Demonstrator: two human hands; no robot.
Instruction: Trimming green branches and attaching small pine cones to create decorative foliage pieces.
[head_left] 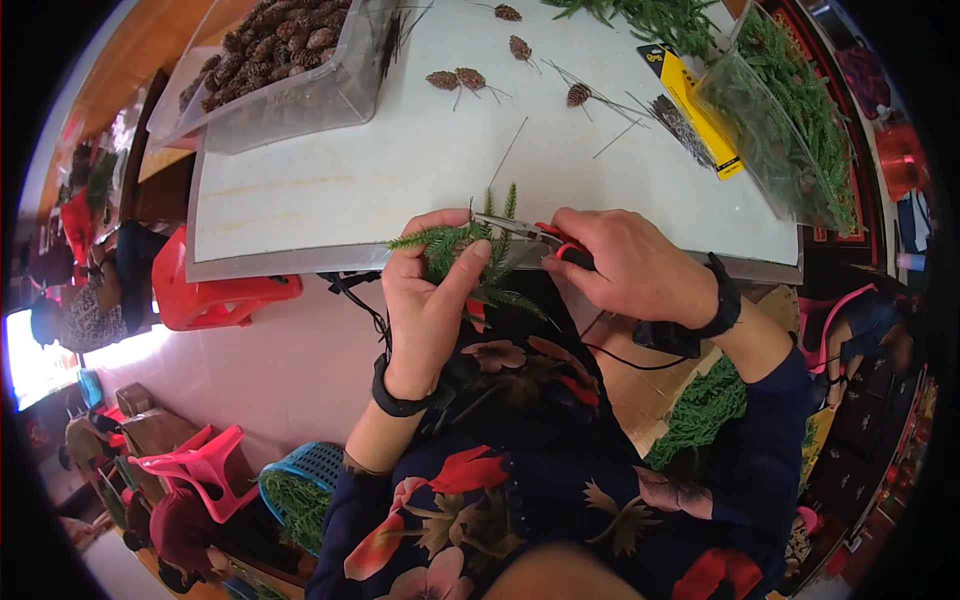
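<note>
My left hand (424, 300) is closed around a green artificial pine sprig (442, 245), its needled twigs fanning out past the thumb and fingers. In my right hand (640, 265) I grip a pair of pliers (565, 248) with red and black handles. Their metal jaws reach left to the top of the sprig, close to my left fingertips. Whether the jaws are closed on a wire there is too small to tell. Just beyond, a thin wire (508, 152) lies on the white tabletop (300, 200). Both hands are over the table's near edge.
A clear bin of pine cones (275, 50) stands at the far left. Wired pine cones (470, 78) lie farther back. At right are a yellow-black card (700, 115), cut wires (685, 130) and a clear bin of greenery (790, 120). A red stool (215, 285) stands left; other people sit around.
</note>
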